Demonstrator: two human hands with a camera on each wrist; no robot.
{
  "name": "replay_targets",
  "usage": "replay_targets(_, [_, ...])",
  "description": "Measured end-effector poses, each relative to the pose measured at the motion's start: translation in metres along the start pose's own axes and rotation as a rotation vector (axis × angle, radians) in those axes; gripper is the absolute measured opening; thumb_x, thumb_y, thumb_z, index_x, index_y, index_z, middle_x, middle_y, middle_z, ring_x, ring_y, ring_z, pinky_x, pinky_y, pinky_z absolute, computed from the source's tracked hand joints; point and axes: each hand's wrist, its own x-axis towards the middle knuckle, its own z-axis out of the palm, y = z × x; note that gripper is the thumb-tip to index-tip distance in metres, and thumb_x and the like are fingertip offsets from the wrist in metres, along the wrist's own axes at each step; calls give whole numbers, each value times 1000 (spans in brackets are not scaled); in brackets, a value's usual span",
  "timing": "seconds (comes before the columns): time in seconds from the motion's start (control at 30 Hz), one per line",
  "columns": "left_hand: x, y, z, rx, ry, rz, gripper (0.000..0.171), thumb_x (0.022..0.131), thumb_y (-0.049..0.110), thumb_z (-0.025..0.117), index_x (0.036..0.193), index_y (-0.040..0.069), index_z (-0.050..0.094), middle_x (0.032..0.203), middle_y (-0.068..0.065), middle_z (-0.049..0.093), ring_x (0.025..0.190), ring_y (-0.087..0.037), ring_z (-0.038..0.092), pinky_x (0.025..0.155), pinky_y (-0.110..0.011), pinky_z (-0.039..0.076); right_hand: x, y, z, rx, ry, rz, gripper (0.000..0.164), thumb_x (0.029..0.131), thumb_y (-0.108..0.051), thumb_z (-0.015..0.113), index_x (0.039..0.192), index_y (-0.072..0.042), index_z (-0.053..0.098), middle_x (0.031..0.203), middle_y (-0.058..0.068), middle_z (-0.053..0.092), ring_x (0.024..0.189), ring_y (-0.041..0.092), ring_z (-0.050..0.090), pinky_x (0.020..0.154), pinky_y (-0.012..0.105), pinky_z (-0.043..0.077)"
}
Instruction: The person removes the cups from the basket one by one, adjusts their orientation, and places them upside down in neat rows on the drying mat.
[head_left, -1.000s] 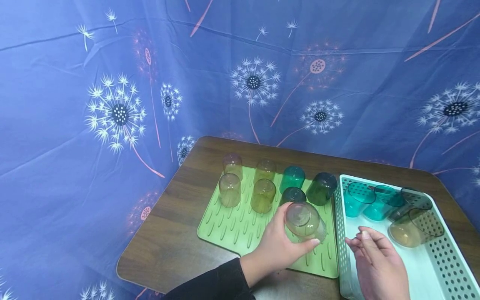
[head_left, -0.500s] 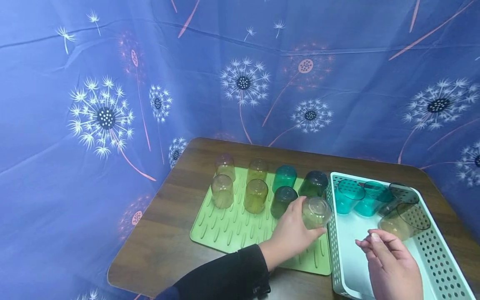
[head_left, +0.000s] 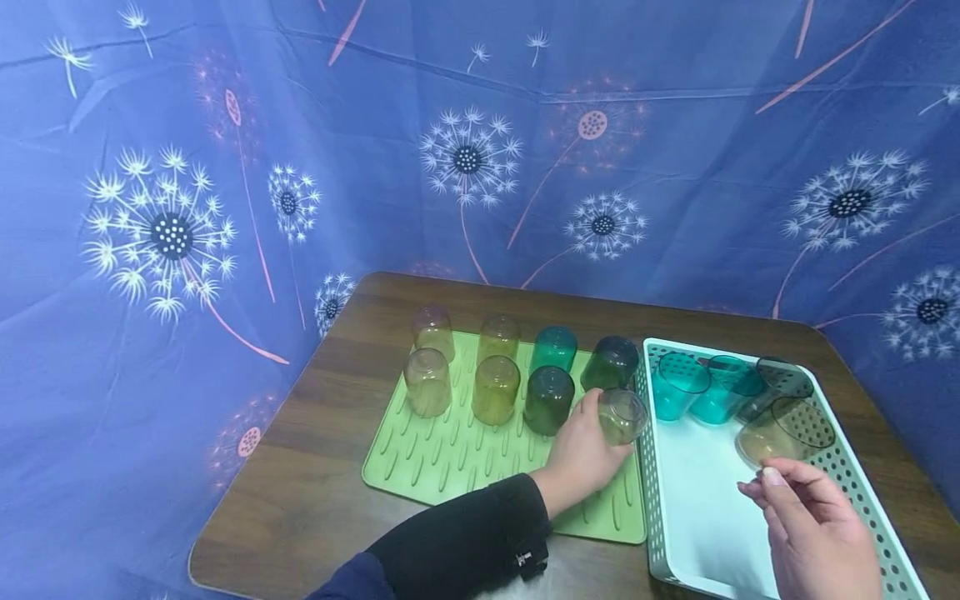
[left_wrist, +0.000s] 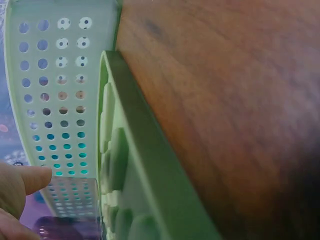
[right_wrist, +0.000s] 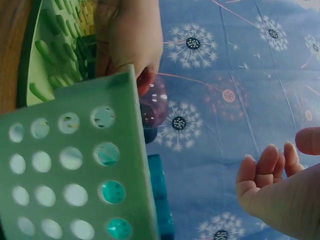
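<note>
My left hand grips a clear, faintly pinkish glass, bottom up, over the right end of the front row on the green drying mat. Left of it in that row stand a dark glass, a yellow glass and a pale glass, all upside down. In the left wrist view the thumb shows beside a purplish glass. My right hand hovers over the pale green basket, fingers loosely curled, holding nothing, its fingertips overlapping an amber glass in the head view.
A back row of upturned glasses includes a teal one and a dark green one. Inside the basket, two teal glasses and a smoky glass lean at the far end. The basket's perforated wall borders the mat on a wooden table.
My left hand has carried the pinkish glass away from me into the front row's right end, turning it more upright. The right hand has shifted right over the basket; the head view has turned right.
</note>
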Motion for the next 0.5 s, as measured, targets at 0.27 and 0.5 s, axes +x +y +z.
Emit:
replay_targets(0.27, [11, -2, 9, -61, 10, -43, 90, 78, 40, 87, 149, 17, 37, 136, -8, 63, 120, -23, 65, 98, -33, 55, 46, -38, -9, -1373, -52, 225, 64, 106, -34, 46, 154, 4, 27, 137, 30, 45, 121, 37, 49, 86, 43, 47])
replay_targets(0.5, [13, -3, 8, -87, -20, -48, 93, 80, 37, 85, 154, 17, 32, 142, -12, 56, 125, -26, 61, 101, -35, 53, 79, -52, -22, -1612, -204, 240, 86, 105, -36, 49, 156, 12, -1, 143, 50, 22, 135, 66, 14, 87, 71, 34])
